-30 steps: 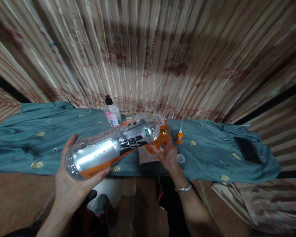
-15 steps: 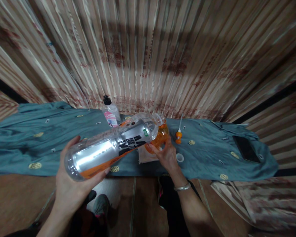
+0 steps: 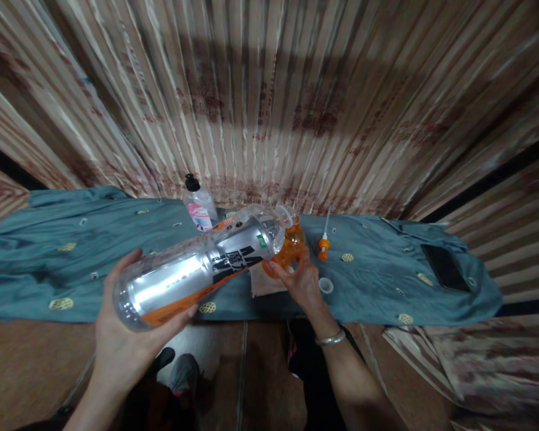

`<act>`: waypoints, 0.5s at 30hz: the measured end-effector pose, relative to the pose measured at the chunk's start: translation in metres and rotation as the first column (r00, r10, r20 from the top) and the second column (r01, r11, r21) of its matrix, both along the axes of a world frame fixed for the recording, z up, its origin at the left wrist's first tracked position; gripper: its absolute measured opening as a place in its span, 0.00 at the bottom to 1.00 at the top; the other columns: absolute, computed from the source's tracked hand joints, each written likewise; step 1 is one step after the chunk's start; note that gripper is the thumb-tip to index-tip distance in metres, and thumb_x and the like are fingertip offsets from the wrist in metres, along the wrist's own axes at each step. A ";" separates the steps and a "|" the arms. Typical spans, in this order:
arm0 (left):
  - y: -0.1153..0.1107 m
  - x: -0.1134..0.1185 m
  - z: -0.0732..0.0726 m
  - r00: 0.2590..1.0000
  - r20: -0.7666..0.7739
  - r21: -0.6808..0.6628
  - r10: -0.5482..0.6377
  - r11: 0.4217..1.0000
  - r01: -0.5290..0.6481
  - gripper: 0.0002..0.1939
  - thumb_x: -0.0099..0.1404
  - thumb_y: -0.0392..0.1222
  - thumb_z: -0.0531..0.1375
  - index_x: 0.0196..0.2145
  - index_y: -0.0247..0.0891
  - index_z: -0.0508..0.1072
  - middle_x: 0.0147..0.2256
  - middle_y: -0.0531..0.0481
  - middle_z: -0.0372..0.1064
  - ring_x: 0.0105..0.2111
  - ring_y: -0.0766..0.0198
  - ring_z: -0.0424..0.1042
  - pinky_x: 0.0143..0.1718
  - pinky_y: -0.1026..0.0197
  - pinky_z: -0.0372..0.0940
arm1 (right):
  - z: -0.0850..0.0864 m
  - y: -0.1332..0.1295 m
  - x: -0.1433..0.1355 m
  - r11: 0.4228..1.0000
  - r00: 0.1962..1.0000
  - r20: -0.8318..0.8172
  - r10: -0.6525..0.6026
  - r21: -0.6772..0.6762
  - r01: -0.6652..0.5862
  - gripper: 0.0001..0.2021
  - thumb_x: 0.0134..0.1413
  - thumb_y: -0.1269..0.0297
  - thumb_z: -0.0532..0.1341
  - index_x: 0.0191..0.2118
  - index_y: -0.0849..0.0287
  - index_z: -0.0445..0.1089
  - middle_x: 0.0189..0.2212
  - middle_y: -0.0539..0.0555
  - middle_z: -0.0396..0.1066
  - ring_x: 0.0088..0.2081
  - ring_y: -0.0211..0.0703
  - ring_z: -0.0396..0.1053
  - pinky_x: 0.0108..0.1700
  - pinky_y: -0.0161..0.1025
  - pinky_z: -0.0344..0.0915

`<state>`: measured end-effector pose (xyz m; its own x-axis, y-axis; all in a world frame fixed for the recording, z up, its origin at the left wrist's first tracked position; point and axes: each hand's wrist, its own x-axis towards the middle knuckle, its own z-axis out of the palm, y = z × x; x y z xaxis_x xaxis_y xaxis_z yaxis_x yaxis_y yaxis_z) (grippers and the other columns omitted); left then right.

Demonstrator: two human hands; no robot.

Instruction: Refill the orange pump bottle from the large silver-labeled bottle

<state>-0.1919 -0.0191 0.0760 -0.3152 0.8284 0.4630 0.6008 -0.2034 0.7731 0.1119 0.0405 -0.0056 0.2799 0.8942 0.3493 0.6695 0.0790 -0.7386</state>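
A large clear bottle with a silver and orange label (image 3: 193, 272) lies tilted across the middle, its neck toward the right. My left hand (image 3: 130, 323) is wrapped round its base end. The bottle's mouth is at the top opening of an orange transparent bottle (image 3: 293, 244); whether they touch, I cannot tell. My right hand (image 3: 302, 278) grips the orange bottle's side. Under that bottle shows a pale cloth (image 3: 266, 284). Just right of my right hand lies a small white cap (image 3: 326, 285), and behind it an orange pump head (image 3: 323, 248) with a thin tube.
A clear pump bottle with a black top and pink label (image 3: 199, 206) stands at the back left. A dark phone (image 3: 445, 268) lies at the right on the teal cloth (image 3: 372, 293). A pleated curtain (image 3: 269, 108) hangs behind. Feet show below.
The view has shifted slightly. The large bottle and both hands keep nearly the same pose, with the bottle's base end a little further left.
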 end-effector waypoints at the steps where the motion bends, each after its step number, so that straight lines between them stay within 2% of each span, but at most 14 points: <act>1: 0.000 0.002 0.000 1.000 0.011 0.003 0.010 1.000 -0.010 0.64 0.38 0.70 0.76 0.68 0.34 0.70 0.53 0.34 0.80 0.46 0.40 0.83 0.48 0.35 0.80 | -0.001 0.000 0.000 1.000 1.000 -0.003 0.000 0.003 0.000 0.36 0.53 0.43 0.72 0.60 0.60 0.67 0.47 0.67 0.83 0.47 0.65 0.84 0.48 0.58 0.81; 5: -0.001 0.004 0.002 1.000 0.009 -0.009 0.026 1.000 -0.026 0.63 0.36 0.68 0.77 0.66 0.35 0.72 0.54 0.33 0.79 0.46 0.39 0.83 0.49 0.31 0.79 | -0.003 0.001 -0.001 1.000 1.000 -0.009 0.013 0.024 -0.013 0.32 0.54 0.43 0.72 0.56 0.58 0.68 0.45 0.65 0.84 0.46 0.65 0.84 0.48 0.59 0.81; 9: -0.002 -0.002 0.003 0.999 -0.018 -0.034 0.036 0.999 -0.036 0.64 0.37 0.70 0.76 0.67 0.35 0.70 0.57 0.32 0.78 0.49 0.38 0.83 0.53 0.31 0.77 | -0.002 0.001 -0.001 0.999 1.000 -0.014 0.024 0.042 -0.023 0.34 0.53 0.42 0.71 0.57 0.60 0.68 0.47 0.67 0.84 0.47 0.64 0.84 0.48 0.58 0.81; 15: 0.000 0.000 0.004 1.000 0.010 -0.009 0.028 1.000 -0.027 0.66 0.36 0.73 0.75 0.66 0.33 0.71 0.52 0.34 0.80 0.47 0.38 0.83 0.52 0.31 0.77 | 0.001 0.000 -0.003 1.000 0.999 -0.041 0.009 -0.003 -0.009 0.35 0.52 0.49 0.73 0.61 0.60 0.67 0.48 0.67 0.83 0.48 0.66 0.84 0.50 0.61 0.81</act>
<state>-0.1921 -0.0191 0.0800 -0.3426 0.8236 0.4520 0.5980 -0.1798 0.7810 0.1092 0.0403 -0.0049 0.2859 0.8980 0.3344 0.6379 0.0821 -0.7657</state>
